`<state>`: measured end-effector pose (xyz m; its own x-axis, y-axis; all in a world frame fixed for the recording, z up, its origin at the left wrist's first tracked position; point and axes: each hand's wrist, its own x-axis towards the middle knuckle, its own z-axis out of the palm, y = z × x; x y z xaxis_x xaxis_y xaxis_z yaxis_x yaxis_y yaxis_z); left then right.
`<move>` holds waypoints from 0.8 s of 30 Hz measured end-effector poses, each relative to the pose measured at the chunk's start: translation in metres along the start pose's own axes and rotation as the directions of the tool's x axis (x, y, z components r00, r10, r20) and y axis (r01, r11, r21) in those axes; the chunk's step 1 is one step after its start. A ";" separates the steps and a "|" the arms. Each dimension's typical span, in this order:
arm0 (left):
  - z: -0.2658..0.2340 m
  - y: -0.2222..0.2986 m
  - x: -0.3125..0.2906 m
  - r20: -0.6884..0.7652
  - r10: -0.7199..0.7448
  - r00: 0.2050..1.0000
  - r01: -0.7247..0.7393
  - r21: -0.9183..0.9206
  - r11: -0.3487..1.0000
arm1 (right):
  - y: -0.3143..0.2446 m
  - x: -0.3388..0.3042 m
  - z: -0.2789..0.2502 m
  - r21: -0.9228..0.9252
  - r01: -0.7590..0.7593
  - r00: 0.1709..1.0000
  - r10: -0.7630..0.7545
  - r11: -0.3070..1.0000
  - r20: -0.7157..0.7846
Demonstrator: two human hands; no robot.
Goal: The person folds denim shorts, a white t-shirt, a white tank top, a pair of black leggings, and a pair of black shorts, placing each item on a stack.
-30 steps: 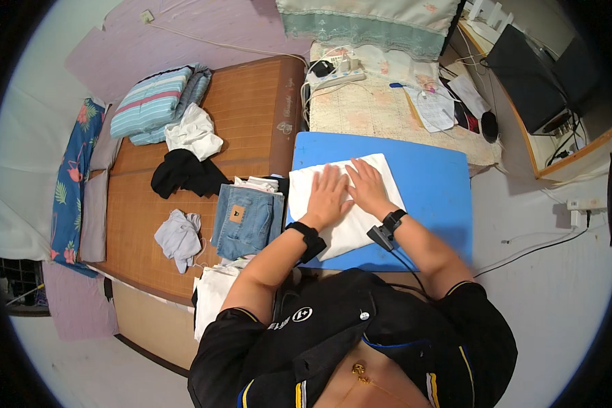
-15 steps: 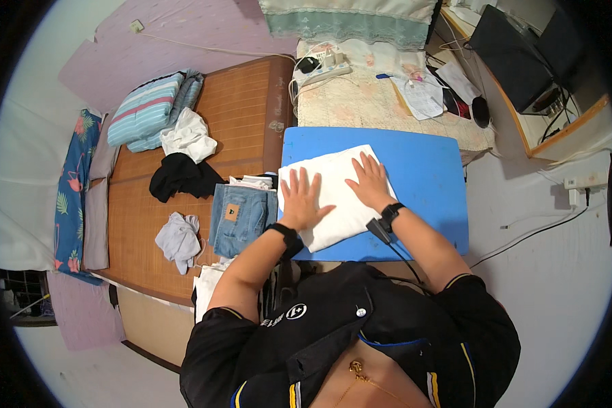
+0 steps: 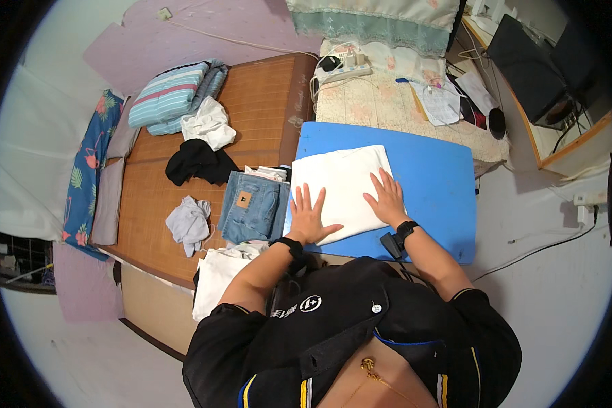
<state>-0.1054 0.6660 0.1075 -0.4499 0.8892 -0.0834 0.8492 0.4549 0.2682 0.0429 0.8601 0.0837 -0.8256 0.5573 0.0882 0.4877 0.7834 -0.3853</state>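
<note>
A folded white cloth [image 3: 343, 180], perhaps a garment, lies flat on a blue tabletop [image 3: 442, 197]. My left hand [image 3: 311, 217] rests on its near left corner, fingers spread and stretched away from me. On its right edge lies my right hand [image 3: 387, 198], palm down with the fingers apart. Neither hand grips anything. Just left of the table, folded blue jeans [image 3: 251, 211] sit on the bed's edge, with more folded white cloth [image 3: 268, 173] behind them.
On the brown bed mat [image 3: 258, 88] lie a striped quilt [image 3: 166, 95], crumpled white cloth [image 3: 209, 124], black cloth [image 3: 198, 162] and grey cloth [image 3: 189, 224]. White clothes [image 3: 217, 279] are piled near my left forearm. Behind the table, a power strip [image 3: 347, 71] and papers [image 3: 442, 102] rest on a patterned cover.
Both hands have slid nearer to me over the white cloth, uncovering more of its far part. The whole view has shifted a little, so the surroundings appear farther right.
</note>
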 end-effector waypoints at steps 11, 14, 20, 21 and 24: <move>0.015 -0.025 -0.019 -0.056 -0.467 0.882 0.248 -0.788 0.563 | 0.046 0.010 -0.001 0.632 -0.288 0.934 0.356 0.720 0.020; 0.017 -0.017 -0.016 0.296 -0.485 0.823 0.364 -0.930 0.049 | 0.040 0.021 -0.013 0.801 -0.501 0.866 0.203 0.328 0.458; -0.007 -0.037 -0.021 0.591 -0.198 0.782 0.483 -0.775 -0.408 | -0.003 0.032 -0.031 0.683 -0.709 0.702 0.086 0.173 0.707; -0.009 -0.045 -0.023 0.584 -0.203 0.786 0.468 -0.777 -0.421 | -0.010 0.036 -0.028 0.683 -0.714 0.696 0.049 0.158 0.716; -0.017 -0.069 -0.031 0.559 -0.150 0.816 0.420 -0.751 -0.510 | -0.038 0.057 -0.016 0.731 -0.636 0.755 0.008 0.247 0.655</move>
<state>-0.1549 0.6064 0.1084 -0.3400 0.6850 -0.6444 -0.8297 0.1041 0.5485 -0.0184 0.8667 0.1178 -0.8057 0.2471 -0.5383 0.4386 -0.3620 -0.8226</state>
